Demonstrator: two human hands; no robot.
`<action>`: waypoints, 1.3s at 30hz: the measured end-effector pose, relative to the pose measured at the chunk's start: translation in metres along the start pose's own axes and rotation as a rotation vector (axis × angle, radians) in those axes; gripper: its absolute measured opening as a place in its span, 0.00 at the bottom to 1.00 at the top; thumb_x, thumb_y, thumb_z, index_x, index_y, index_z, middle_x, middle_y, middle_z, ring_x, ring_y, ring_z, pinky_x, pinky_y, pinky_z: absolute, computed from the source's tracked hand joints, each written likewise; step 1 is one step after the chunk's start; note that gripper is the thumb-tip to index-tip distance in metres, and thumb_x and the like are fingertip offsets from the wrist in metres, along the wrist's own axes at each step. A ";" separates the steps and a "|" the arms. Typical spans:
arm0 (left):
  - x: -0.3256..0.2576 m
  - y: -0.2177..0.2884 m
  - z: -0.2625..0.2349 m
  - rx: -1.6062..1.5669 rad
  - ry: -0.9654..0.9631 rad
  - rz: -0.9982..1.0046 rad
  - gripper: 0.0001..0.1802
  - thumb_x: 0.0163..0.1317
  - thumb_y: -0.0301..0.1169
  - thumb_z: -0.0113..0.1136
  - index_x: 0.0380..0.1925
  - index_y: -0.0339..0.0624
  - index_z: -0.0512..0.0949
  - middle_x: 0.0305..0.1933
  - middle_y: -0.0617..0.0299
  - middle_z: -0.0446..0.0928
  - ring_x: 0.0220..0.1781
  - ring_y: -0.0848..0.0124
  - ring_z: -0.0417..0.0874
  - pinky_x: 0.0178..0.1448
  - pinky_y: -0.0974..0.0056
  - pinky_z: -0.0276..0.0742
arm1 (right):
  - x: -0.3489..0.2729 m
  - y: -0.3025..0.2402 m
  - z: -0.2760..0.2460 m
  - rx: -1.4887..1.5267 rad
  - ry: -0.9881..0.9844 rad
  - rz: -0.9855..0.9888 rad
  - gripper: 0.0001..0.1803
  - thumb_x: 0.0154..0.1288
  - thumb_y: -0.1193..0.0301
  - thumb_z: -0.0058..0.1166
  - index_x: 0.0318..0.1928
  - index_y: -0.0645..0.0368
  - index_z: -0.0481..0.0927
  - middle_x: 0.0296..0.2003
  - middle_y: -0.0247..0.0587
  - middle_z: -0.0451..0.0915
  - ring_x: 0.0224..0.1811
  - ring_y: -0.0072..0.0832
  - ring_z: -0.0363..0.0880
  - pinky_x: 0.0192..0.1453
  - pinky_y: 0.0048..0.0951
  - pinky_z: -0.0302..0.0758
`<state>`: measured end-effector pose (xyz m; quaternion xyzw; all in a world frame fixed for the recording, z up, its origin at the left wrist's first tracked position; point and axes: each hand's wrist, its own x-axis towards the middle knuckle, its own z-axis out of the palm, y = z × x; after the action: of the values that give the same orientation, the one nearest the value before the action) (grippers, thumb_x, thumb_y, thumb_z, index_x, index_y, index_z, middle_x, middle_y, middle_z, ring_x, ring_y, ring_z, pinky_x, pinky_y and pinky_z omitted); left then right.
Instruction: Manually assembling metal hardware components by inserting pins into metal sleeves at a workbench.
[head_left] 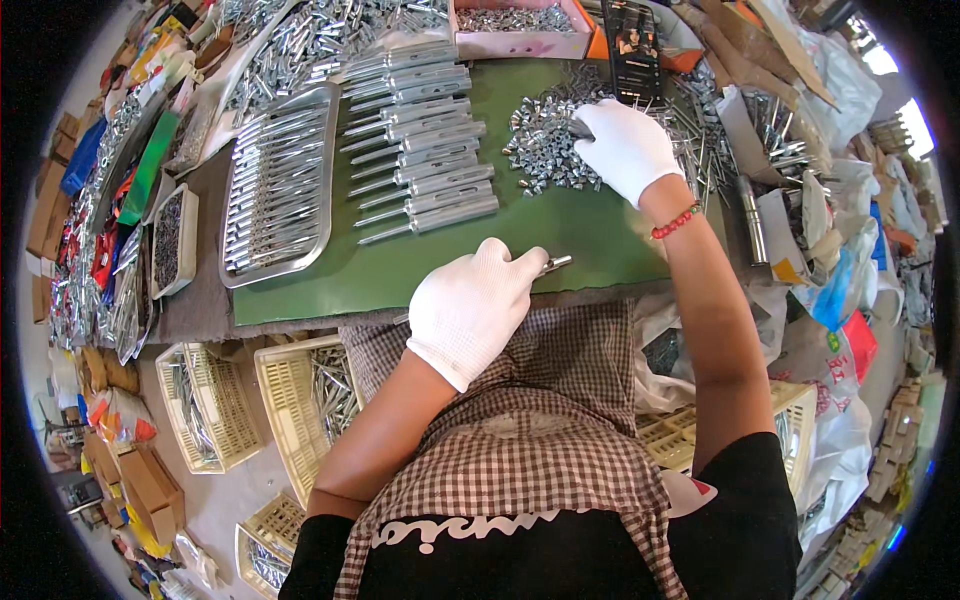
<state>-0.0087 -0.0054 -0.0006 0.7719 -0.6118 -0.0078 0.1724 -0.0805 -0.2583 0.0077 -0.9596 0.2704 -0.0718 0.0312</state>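
A brown-and-white checked apron [520, 420] fills the 6 o'clock part of the view, worn over a black top, and both bare forearms rise from it toward the bench.

The left hand [475, 305], in a white glove, sits just below centre at the near edge of the green mat [560, 235]. It is curled closed around a slim metal piece [555, 264], whose shiny tip pokes out toward 3 o'clock; the rest is hidden inside the fist.

The right hand [625, 145], also in a white glove, with a red bead bracelet [676, 221] on the wrist, reaches to about 1 o'clock. It rests palm-down on a pile of small metal fittings [545, 140], too many to count, fingers bent into the heap. Whether it has pinched one cannot be told.

At 11 to 12 o'clock, ten or so finished silver tools [425, 150] lie side by side in one column on the mat. Just to their left, at 10 o'clock, a metal tray [280, 180] holds more of the same, packed too tightly to count. A pink-rimmed box [520, 30] of loose parts stands at 12 o'clock.

Down at 7 to 8 o'clock, three cream plastic baskets [205, 405] stand on the floor with metal parts in them; a fourth shows at 4 o'clock beside the right elbow.
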 end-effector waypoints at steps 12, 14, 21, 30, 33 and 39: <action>-0.001 0.000 -0.001 0.007 0.013 -0.022 0.09 0.63 0.33 0.59 0.43 0.59 0.80 0.31 0.61 0.74 0.25 0.60 0.81 0.27 0.57 0.77 | -0.069 -0.027 -0.018 0.502 0.030 -0.078 0.11 0.66 0.61 0.59 0.40 0.54 0.84 0.37 0.45 0.82 0.39 0.44 0.83 0.44 0.41 0.78; -0.001 -0.001 0.001 -0.016 0.070 0.024 0.09 0.63 0.32 0.59 0.43 0.58 0.81 0.30 0.61 0.75 0.25 0.60 0.81 0.27 0.58 0.77 | -0.094 -0.038 -0.019 0.617 -0.011 -0.089 0.09 0.64 0.63 0.62 0.39 0.54 0.83 0.35 0.43 0.81 0.37 0.43 0.82 0.42 0.39 0.77; -0.001 -0.003 0.002 -0.023 0.082 0.024 0.10 0.62 0.31 0.59 0.43 0.57 0.81 0.30 0.61 0.75 0.25 0.60 0.81 0.27 0.57 0.77 | -0.118 -0.055 0.000 0.522 0.073 -0.124 0.06 0.61 0.68 0.63 0.38 0.53 0.82 0.34 0.41 0.80 0.36 0.42 0.81 0.39 0.40 0.77; -0.003 -0.001 0.003 -0.053 0.076 0.014 0.11 0.62 0.31 0.59 0.44 0.56 0.81 0.31 0.60 0.76 0.26 0.58 0.81 0.28 0.56 0.78 | -0.116 -0.057 -0.004 0.294 0.055 -0.261 0.06 0.61 0.67 0.60 0.37 0.52 0.78 0.36 0.40 0.76 0.35 0.43 0.80 0.37 0.43 0.77; -0.003 -0.003 0.004 -0.042 0.057 0.002 0.11 0.62 0.32 0.59 0.45 0.56 0.81 0.32 0.60 0.76 0.26 0.58 0.81 0.28 0.55 0.78 | -0.113 -0.056 0.001 0.278 0.059 -0.280 0.07 0.62 0.66 0.60 0.36 0.52 0.79 0.35 0.41 0.76 0.35 0.43 0.80 0.37 0.43 0.77; -0.002 -0.004 0.004 -0.061 0.095 0.017 0.10 0.63 0.32 0.59 0.44 0.57 0.81 0.31 0.60 0.76 0.26 0.58 0.81 0.28 0.55 0.78 | -0.100 -0.047 -0.006 0.431 0.105 -0.175 0.08 0.64 0.64 0.61 0.39 0.53 0.84 0.34 0.41 0.80 0.36 0.41 0.82 0.39 0.40 0.77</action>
<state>-0.0066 -0.0039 -0.0057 0.7606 -0.6089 0.0115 0.2249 -0.1414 -0.1663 0.0065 -0.9454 0.1660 -0.1800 0.2151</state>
